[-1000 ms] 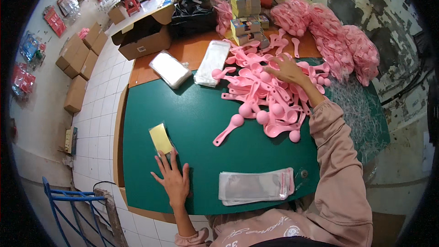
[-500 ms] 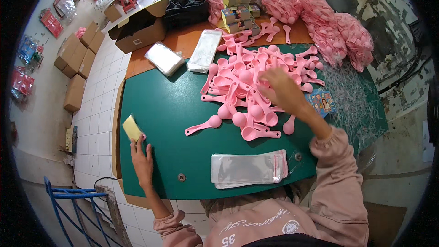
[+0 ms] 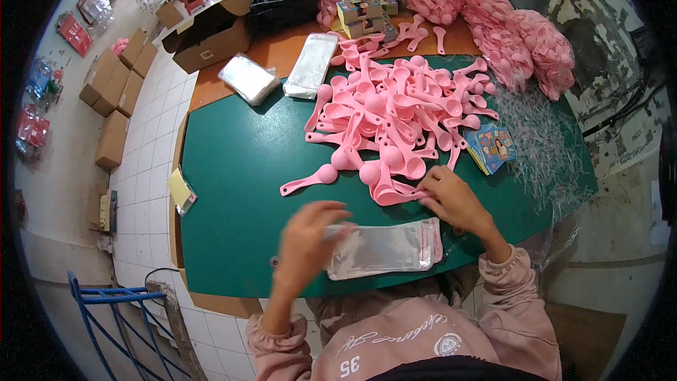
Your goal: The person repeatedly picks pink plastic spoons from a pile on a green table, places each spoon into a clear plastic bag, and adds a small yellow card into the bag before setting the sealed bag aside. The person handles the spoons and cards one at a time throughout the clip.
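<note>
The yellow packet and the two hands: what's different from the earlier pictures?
The yellow packet moved left to the edge of the green tabletop. The left hand let go and swung right, over the clear bags. The right hand came nearer the body, to a pink spoon. The cardboard box stayed put.

On the table [image 3: 233, 176], spoons [image 3: 375, 104] behind the bags [image 3: 384, 252] (cards [image 3: 498, 147] right of the spoons)

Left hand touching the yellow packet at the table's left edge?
Apart. The head view shows a wide strip of green tabletop between the left hand and the yellow packet.
</note>
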`<state>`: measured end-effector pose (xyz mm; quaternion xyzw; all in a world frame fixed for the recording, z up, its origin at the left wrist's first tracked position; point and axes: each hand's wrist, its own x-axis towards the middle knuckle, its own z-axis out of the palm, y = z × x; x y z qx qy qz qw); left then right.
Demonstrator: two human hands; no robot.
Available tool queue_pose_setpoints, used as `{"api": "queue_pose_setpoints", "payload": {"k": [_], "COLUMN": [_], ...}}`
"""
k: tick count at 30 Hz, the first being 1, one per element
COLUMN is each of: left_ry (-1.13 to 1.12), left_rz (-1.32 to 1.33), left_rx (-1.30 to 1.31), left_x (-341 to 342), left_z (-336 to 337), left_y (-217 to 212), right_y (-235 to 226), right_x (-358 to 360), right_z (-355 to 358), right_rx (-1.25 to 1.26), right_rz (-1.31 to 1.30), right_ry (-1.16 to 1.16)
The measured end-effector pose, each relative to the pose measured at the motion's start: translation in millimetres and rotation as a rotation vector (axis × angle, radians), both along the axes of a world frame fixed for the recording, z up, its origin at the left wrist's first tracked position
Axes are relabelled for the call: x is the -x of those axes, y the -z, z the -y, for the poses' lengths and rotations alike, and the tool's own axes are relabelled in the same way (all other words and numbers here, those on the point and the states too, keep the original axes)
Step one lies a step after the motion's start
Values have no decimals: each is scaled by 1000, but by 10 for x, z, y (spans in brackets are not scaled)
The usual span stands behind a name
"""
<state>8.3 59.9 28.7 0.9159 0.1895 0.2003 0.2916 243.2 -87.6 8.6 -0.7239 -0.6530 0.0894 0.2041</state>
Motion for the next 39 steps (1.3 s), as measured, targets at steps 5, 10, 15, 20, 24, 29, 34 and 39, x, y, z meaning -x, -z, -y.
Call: {"api": "queue_pose_setpoints", "payload": {"k": [5, 10, 15, 20, 24, 29, 34, 39], "left_ry": [344, 376, 294, 305, 253, 268, 429, 249], "left_rz": [-120, -151, -129, 55, 27, 1, -37, 46], "left_rx": [-122, 248, 442, 481, 526, 346, 681, 1172], "left_x": [-530, -685, -650, -608, -588, -572, -478, -399], "left_z": [373, 295, 197, 135, 157, 196, 115, 200], "left_y": [227, 234, 209, 179, 94, 203, 206, 161], "right_y": [-330, -225, -214, -319, -366, -380, -257, -194], "right_x": [2, 89, 108, 157, 348, 455, 451, 529], "right_z": [151, 307, 397, 478, 480, 493, 504, 495], "right_rx": [-152, -521, -603, -570, -620, -466, -366, -504], "right_rz": [-464, -760, -785, -766, -713, -378, -221, -336], "right_ry": [240, 587, 548, 484, 615, 420, 452, 579]}}
